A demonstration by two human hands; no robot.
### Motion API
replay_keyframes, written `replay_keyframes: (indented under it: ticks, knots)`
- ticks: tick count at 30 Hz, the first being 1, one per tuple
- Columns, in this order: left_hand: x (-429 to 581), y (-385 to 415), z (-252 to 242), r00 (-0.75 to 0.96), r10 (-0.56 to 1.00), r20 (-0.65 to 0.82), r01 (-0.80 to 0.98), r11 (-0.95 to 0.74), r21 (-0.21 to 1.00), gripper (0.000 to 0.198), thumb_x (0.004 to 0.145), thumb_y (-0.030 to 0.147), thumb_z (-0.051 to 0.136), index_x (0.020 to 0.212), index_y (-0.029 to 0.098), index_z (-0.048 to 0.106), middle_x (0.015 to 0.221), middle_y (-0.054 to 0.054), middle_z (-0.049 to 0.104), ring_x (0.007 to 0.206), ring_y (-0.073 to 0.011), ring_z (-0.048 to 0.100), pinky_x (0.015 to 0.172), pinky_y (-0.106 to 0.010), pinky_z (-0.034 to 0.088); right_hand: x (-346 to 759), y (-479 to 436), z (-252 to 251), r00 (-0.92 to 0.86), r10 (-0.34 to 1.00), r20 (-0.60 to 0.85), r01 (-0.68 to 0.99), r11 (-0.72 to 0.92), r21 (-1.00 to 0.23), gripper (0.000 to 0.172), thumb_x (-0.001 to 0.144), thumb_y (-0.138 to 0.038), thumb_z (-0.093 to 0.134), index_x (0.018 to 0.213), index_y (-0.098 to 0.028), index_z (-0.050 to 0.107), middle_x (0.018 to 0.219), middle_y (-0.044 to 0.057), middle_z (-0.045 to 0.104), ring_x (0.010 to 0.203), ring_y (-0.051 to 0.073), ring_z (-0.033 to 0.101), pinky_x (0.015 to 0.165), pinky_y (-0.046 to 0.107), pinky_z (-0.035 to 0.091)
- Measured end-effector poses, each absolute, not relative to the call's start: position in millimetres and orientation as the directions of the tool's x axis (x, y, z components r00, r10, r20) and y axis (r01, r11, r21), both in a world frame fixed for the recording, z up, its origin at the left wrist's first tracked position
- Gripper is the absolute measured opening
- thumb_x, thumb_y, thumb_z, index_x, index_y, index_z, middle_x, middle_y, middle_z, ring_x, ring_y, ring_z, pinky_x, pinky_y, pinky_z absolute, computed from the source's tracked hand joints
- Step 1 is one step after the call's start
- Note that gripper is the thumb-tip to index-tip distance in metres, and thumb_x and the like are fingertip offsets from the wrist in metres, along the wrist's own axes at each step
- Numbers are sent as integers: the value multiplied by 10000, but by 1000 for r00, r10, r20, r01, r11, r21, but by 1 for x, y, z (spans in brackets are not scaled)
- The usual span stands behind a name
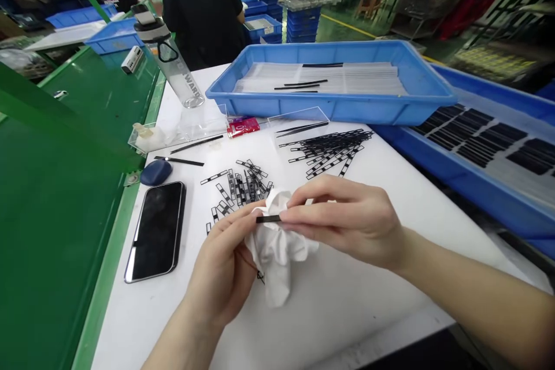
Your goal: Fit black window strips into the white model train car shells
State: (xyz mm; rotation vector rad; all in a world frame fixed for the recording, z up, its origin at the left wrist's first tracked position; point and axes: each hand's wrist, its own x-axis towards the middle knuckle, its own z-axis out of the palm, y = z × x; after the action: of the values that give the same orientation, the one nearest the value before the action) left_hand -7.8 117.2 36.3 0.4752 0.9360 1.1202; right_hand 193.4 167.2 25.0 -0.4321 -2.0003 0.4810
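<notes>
A small black strip (269,219) is held level between my two hands above the white table. My left hand (228,257) pinches its left end and also grips a crumpled white cloth (277,266), which hangs below the strip. With fingers and thumb closed, my right hand (347,217) pinches the strip's right end, touching the cloth too. Just behind my hands lies a loose heap of short black-framed strips (240,188). Farther back and to the right, longer black-framed strips (333,147) are fanned out on the table.
At the left lie a phone (156,231) and a dark blue rounded object (156,172). A clear bottle (177,66) stands behind them. Tweezers (301,128) lie before a blue tray (329,107) holding black strips. Another blue tray (489,156) is at right. A person (203,8) sits ahead.
</notes>
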Motion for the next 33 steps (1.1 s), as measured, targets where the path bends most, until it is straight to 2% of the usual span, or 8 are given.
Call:
replay_keyframes:
  ticks: [3, 6, 10, 13, 18, 23, 30, 33]
  knots:
    - [-13, 120, 41, 139, 904, -403, -567, 407, 717, 164, 768, 282, 907, 885, 172, 872, 829, -58, 800, 730, -159, 702, 688, -165, 588, 197, 168, 27, -508, 431, 746, 150, 897, -416, 153, 990, -116, 725, 1125, -146, 793, 1092, 126, 782, 965, 180, 761, 740, 281, 652]
    - [-17, 119, 43, 147, 904, -403, -578, 409, 707, 165, 809, 305, 866, 898, 167, 877, 846, -76, 802, 755, -196, 716, 672, -203, 594, 199, 169, 28, -532, 406, 743, 168, 910, -378, 160, 989, -130, 731, 1138, -126, 791, 1115, 145, 780, 968, 189, 756, 703, 279, 637]
    - [-23, 114, 40, 239, 891, -387, -488, 455, 745, 260, 877, 366, 845, 1060, 182, 861, 838, -78, 788, 722, -152, 680, 659, -174, 558, 201, 170, 28, -543, 405, 735, 155, 909, -387, 167, 968, -123, 756, 1129, -125, 799, 978, 118, 765, 839, 171, 708, 629, 289, 588]
    - [-27, 111, 39, 237, 895, -378, -450, 446, 774, 239, 891, 350, 847, 1064, 185, 851, 839, -74, 773, 722, -133, 650, 647, -162, 535, 202, 170, 29, -544, 410, 732, 155, 906, -393, 172, 959, -94, 755, 1121, -129, 798, 926, 104, 749, 805, 168, 691, 646, 300, 590]
    - [-25, 111, 47, 148, 895, -421, -418, 442, 794, 271, 754, 361, 964, 872, 155, 834, 745, -55, 722, 664, -129, 602, 593, -168, 493, 204, 168, 33, -564, 400, 722, 162, 912, -378, 227, 978, -53, 701, 1150, -177, 781, 934, 81, 744, 853, 175, 714, 731, 298, 637]
    - [-24, 114, 49, 41, 869, -493, -422, 463, 780, 351, 609, 322, 1046, 847, 163, 841, 748, -54, 767, 635, -124, 643, 584, -161, 517, 204, 169, 34, -586, 369, 721, 166, 926, -339, 221, 984, -49, 688, 1141, -175, 778, 917, 80, 750, 844, 172, 722, 734, 296, 649]
    - [-31, 116, 40, -7, 871, -491, -435, 439, 786, 418, 554, 268, 1070, 899, 194, 846, 745, -39, 779, 620, -138, 694, 574, -168, 569, 204, 170, 34, -590, 364, 720, 176, 929, -326, 225, 986, -65, 692, 1114, -224, 789, 897, 55, 751, 805, 162, 720, 705, 286, 643]
    - [-38, 117, 41, 14, 881, -472, -415, 435, 799, 374, 648, 371, 1028, 918, 196, 838, 729, -32, 747, 617, -136, 665, 552, -171, 561, 204, 174, 33, -564, 411, 716, 150, 904, -401, 224, 978, -87, 719, 1126, -236, 796, 887, 53, 755, 794, 160, 730, 683, 281, 639]
